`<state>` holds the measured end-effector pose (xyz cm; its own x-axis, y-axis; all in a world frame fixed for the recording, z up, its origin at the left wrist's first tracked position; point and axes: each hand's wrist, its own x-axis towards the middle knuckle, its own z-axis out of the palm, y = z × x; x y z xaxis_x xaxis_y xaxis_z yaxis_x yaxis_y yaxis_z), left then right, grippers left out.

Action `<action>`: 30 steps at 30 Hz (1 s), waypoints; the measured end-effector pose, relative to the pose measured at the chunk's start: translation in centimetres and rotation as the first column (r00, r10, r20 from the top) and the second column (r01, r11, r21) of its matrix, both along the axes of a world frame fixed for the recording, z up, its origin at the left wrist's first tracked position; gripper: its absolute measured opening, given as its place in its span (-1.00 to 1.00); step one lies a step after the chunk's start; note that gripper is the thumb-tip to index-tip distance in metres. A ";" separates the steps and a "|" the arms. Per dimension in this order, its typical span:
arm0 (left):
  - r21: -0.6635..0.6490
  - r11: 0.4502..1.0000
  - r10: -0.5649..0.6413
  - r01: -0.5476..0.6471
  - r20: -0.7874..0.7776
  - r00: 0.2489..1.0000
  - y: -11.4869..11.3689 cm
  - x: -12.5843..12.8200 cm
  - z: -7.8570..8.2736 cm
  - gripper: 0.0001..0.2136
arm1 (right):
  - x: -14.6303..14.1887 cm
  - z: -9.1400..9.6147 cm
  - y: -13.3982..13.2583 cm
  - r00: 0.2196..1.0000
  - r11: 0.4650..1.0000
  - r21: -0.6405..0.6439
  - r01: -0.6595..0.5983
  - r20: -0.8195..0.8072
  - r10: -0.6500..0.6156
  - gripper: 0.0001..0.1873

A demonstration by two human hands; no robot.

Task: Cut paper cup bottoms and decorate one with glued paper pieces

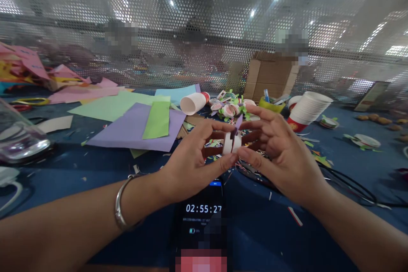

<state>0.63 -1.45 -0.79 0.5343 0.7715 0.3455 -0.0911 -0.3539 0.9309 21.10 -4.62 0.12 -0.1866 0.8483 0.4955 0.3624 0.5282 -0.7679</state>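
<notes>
Between my two hands is a small white paper piece [228,143], curved like a cut ring from a paper cup, with a purple paper strip [238,123] standing up from it. My left hand [197,157] pinches its left side with thumb and fingers. From the right, my right hand [277,148] grips the other side, thumb low and fingers behind. Both thumbs nearly meet at its bottom edge. Below my hands lies a phone [201,216] showing a running timer. Paper scraps [219,159] lie behind the fingers, partly hidden.
Purple [121,129] and green paper sheets [105,104] lie left. A tipped paper cup [191,104] rests beside a pile of small paper crafts [230,106]. Stacked cups [310,108] lean at right, near a black cable [350,185]. Behind stands a perforated metal screen [178,51].
</notes>
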 end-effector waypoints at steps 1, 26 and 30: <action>0.012 1.000 0.004 -0.004 -0.006 1.000 0.0 0.0 -0.1 -0.62 | -0.1 0.0 -0.1 1.000 1.000 -0.014 -0.009 -0.009 0.009 -0.30; 0.269 0.960 0.070 -0.083 0.060 0.996 0.2 -0.1 -0.9 -0.68 | -0.9 0.1 -0.5 0.994 0.994 -0.080 -0.079 -0.081 0.073 -0.59; 0.331 0.938 0.094 -0.098 0.028 0.995 0.4 -0.1 -0.8 -0.67 | -0.8 -0.3 -0.3 0.990 0.989 -0.093 -0.115 -0.098 0.106 -0.56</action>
